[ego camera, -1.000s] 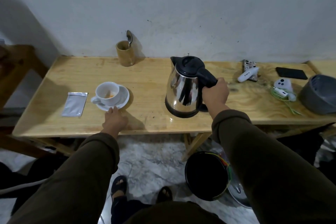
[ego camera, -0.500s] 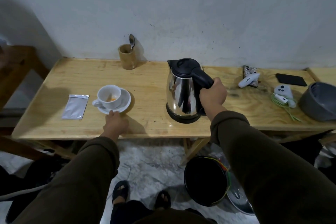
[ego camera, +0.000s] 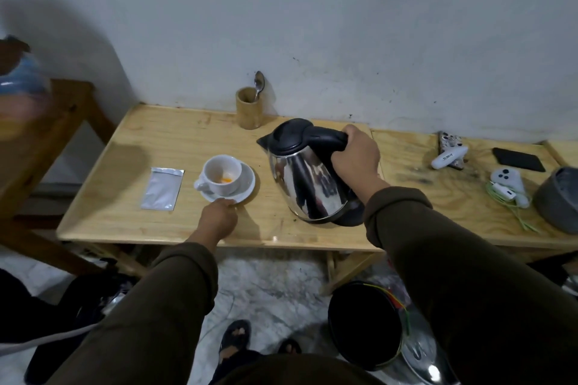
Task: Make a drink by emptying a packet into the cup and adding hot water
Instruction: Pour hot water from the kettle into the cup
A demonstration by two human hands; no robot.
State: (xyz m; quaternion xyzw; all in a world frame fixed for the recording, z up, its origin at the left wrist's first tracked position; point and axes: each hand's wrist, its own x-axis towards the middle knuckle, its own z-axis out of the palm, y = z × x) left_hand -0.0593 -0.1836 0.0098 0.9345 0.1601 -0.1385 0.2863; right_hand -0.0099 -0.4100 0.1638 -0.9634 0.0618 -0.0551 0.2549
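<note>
A white cup (ego camera: 222, 174) with orange powder at its bottom stands on a white saucer (ego camera: 247, 185) on the wooden table (ego camera: 131, 219). My left hand (ego camera: 218, 219) pinches the saucer's near rim. A steel kettle (ego camera: 308, 178) with a black lid and handle is lifted and tilted, its spout pointing left toward the cup. My right hand (ego camera: 355, 157) grips the kettle's handle. A silver packet (ego camera: 162, 187) lies flat to the left of the cup.
A bamboo holder (ego camera: 248, 108) with a spoon (ego camera: 259, 84) stands by the wall. On the right lie a white tube (ego camera: 448, 157), a black phone (ego camera: 518, 159), white gadgets (ego camera: 506, 185) and a grey bowl (ego camera: 558, 198). A black bucket (ego camera: 366, 327) sits on the floor.
My right hand has raised the kettle off the table, moved it left toward the cup and tipped its spout down. My left hand has closed on the saucer's rim.
</note>
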